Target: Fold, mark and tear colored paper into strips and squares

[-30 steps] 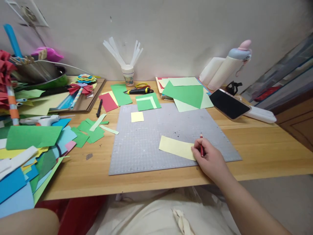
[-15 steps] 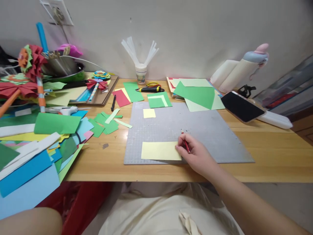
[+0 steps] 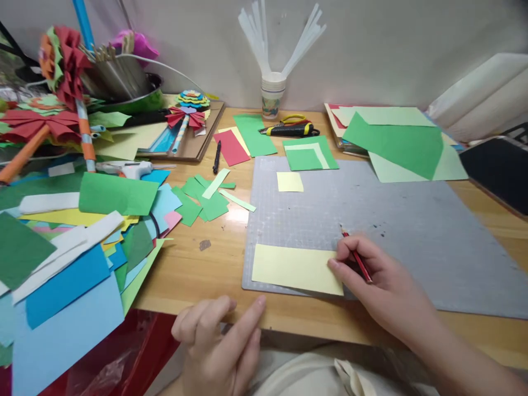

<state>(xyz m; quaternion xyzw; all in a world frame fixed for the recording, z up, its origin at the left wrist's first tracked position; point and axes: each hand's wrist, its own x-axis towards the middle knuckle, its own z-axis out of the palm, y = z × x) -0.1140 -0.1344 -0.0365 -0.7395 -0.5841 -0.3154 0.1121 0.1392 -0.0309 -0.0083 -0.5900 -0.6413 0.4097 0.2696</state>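
Note:
A red pencil (image 3: 363, 268) is gripped in my right hand (image 3: 381, 275), its dark tip pointing away from me. My right thumb and fingers touch the right end of a pale yellow paper strip (image 3: 295, 269) on the grey cutting mat (image 3: 412, 242). Just beyond the mat's front left corner, my left hand (image 3: 225, 341) is raised at the table edge, holding nothing. Its index finger is stretched out and the other fingers are loosely bent. A small yellow paper square (image 3: 290, 182) lies farther back on the mat.
Green paper scraps (image 3: 212, 203) and a heap of coloured paper (image 3: 74, 297) cover the left side. Behind the mat are a black pen (image 3: 216, 158), a utility knife (image 3: 291, 130), a paper cup (image 3: 271, 99) with white strips, and a paper stack (image 3: 396, 143). A phone (image 3: 499, 170) lies right.
My left hand has come into view at the front edge. The view has moved closer and shifted left. My right hand still holds the pencil at the yellow strip's right end.

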